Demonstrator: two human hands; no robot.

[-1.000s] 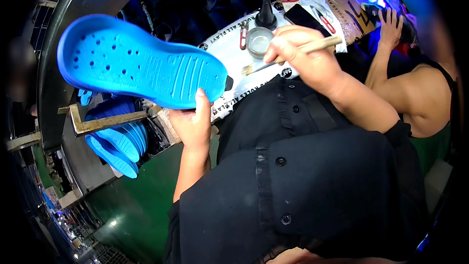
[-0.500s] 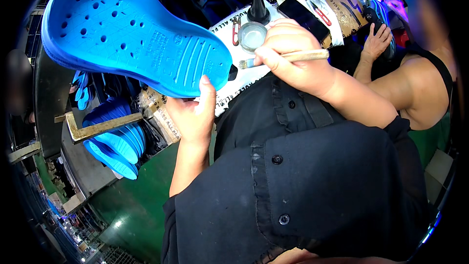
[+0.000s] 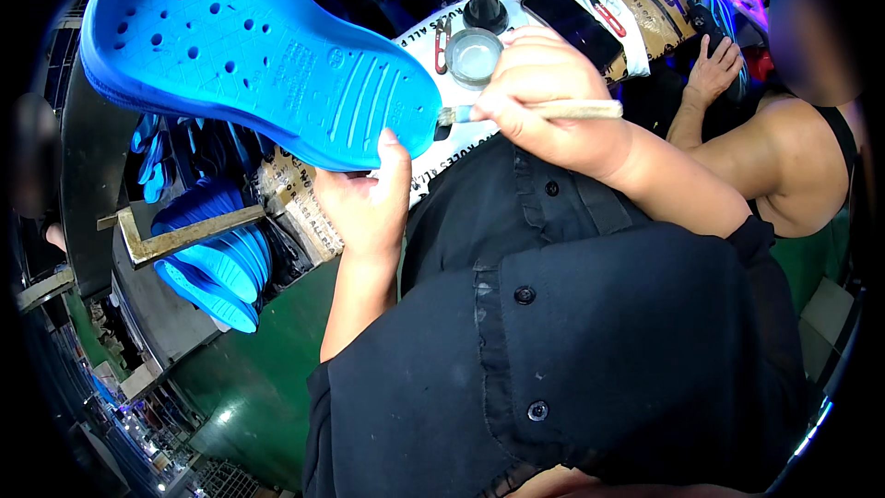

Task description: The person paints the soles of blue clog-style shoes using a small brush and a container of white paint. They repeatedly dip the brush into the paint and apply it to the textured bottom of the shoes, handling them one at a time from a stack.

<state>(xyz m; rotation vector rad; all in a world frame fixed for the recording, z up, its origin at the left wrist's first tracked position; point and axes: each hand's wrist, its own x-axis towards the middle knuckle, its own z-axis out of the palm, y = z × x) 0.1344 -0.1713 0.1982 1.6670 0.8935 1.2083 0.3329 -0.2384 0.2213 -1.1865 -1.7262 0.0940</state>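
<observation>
My left hand (image 3: 361, 212) grips a large blue foam clog sole (image 3: 277, 65) by its heel end, thumb on the upper face and fingers mostly hidden below. Holes dot the wide toe part, and ridges cross the heel. A small dark piece (image 3: 443, 130) shows at the heel's edge. In my right hand (image 3: 544, 101) is a brush with a pale wooden handle (image 3: 585, 109), held in a pinch. Its bristles (image 3: 449, 116) meet or nearly meet the heel edge. Just beyond that hand stands a round dish (image 3: 474, 59) holding something clear.
A black cone-tipped bottle (image 3: 484, 5), red thread snips (image 3: 442, 44) and a phone (image 3: 572, 26) lie on the wrapped work surface. Blue soles (image 3: 217, 258) are stacked at left beside a wooden frame (image 3: 194, 236). A co-worker's hand (image 3: 713, 72) is at right.
The brush has moved slightly left and up, bringing its bristles to the sole's heel edge. The sole has tilted a little in my left hand.
</observation>
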